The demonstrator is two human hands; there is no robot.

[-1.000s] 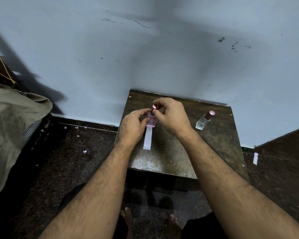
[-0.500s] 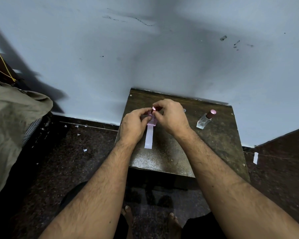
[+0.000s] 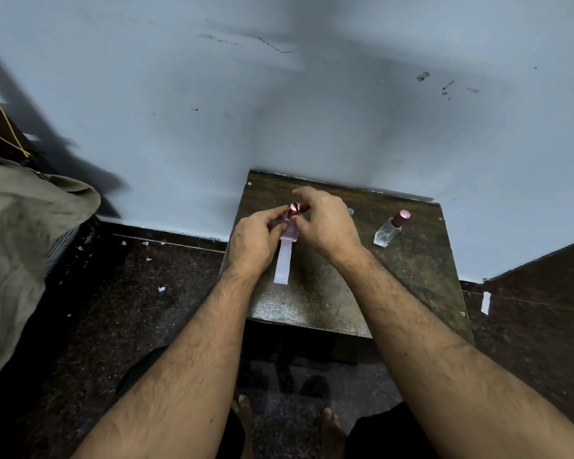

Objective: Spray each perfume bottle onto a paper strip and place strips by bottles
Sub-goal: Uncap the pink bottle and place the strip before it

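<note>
Nearest the camera, two bare feet [image 3: 325, 422] stand on the dark speckled floor [image 3: 140, 326], with both forearms reaching forward over them. The near edge of the small dark table [image 3: 312, 306] lies just beyond the feet, and the near half of its top is bare and scuffed.

A pale paper strip [image 3: 283, 264] hangs or lies pointing toward the near edge, its far end tucked under the pink bottle [image 3: 290, 229]; whether it touches the tabletop cannot be told. The left hand [image 3: 256, 240] grasps the pink bottle's body with thumb and fingers. The right hand [image 3: 325, 220] pinches at the bottle's round pink cap [image 3: 295, 207], fingers curled over the top. Both hands sit left of the table's middle, well inside its left edge.

To the right, well apart from the hands, a clear bottle [image 3: 385, 232] with a pink cap stands tilted in view, with open tabletop around it. A small object [image 3: 350, 212] peeks out beyond the right hand, too hidden to tell.

The table's far edge meets the pale blue wall [image 3: 279, 111]. On the left a tan cloth [image 3: 24, 220] covers something; scraps of paper [image 3: 161, 289] dot the floor, and one white scrap [image 3: 485, 303] lies right of the table.
</note>
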